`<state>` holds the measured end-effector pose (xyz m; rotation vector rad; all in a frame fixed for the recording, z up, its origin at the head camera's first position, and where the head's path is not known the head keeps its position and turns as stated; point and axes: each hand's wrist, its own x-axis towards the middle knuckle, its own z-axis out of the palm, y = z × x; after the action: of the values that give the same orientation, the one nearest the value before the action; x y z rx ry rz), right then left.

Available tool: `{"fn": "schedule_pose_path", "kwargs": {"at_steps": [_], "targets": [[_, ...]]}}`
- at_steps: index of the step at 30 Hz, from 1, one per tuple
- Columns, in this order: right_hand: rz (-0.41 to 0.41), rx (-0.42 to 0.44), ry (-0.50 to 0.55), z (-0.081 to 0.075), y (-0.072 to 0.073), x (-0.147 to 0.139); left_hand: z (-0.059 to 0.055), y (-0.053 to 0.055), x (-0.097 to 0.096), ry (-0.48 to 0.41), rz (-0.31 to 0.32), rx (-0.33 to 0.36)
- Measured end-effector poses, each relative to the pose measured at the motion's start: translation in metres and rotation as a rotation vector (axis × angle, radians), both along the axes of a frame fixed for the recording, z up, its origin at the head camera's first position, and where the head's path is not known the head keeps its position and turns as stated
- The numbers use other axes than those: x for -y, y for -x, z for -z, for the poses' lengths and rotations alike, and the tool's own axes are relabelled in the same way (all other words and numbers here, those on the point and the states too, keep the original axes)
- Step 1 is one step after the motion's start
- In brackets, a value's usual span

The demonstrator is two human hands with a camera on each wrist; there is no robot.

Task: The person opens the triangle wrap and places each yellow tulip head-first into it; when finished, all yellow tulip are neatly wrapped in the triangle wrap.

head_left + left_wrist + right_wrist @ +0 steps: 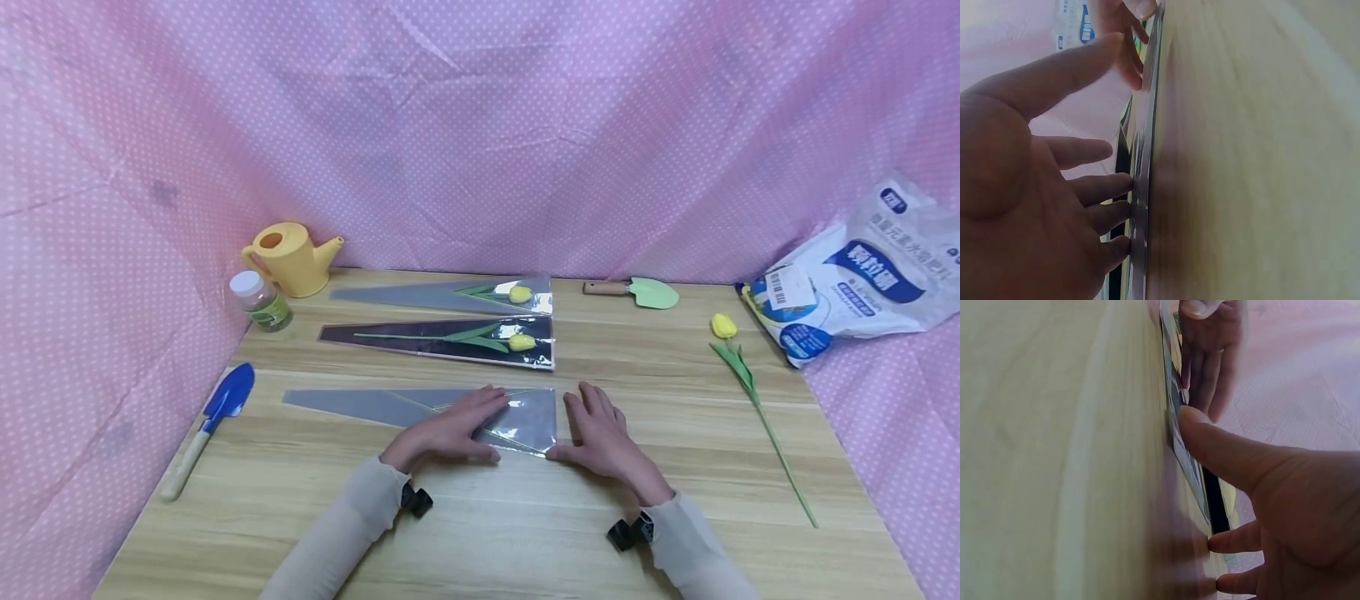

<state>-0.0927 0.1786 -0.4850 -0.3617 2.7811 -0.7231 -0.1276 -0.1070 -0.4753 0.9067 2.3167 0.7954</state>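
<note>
A tapered grey flower sleeve (337, 402) of clear film lies flat on the table, its wide end to the right. My left hand (450, 427) rests on its middle with fingers stretched out, and the fingertips touch the film in the left wrist view. At the wide end, my right hand (603, 437) has its thumb on the near corner and its other fingers spread on the wood just beyond the edge. Behind this sleeve lie a black sleeve (397, 337) and another grey sleeve (397, 295), each with a yellow tulip (521, 342) inside.
A loose yellow tulip (750, 379) lies at the right, by a white fertilizer bag (862, 292). A green trowel (652, 292) lies at the back. Along the left are a yellow watering can (296, 262), a small jar (264, 304) and a blue trowel (228, 392).
</note>
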Motion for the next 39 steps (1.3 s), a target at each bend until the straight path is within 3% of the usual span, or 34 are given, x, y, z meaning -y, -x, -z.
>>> {"fn": "schedule_pose_path", "kwargs": {"at_steps": [11,19,24,27,32,39], "targets": [[0.016,-0.031,-0.061,-0.004,0.002,0.008,0.0,-0.003,0.0,0.082,0.046,-0.033],[0.065,-0.1,-0.117,-0.003,0.008,0.016,0.001,-0.002,0.001,0.075,0.06,-0.034],[0.106,-0.087,-0.127,-0.006,0.016,0.021,0.001,-0.003,0.0,0.078,0.058,-0.042],[0.111,-0.062,-0.081,-0.01,0.019,0.023,0.001,-0.003,0.0,0.086,0.058,-0.052],[0.068,0.076,0.143,-0.018,0.024,0.023,0.001,-0.003,-0.001,0.097,0.056,-0.053],[0.046,0.431,0.501,-0.022,0.032,0.015,0.001,-0.001,-0.005,0.135,0.048,-0.051]]}}
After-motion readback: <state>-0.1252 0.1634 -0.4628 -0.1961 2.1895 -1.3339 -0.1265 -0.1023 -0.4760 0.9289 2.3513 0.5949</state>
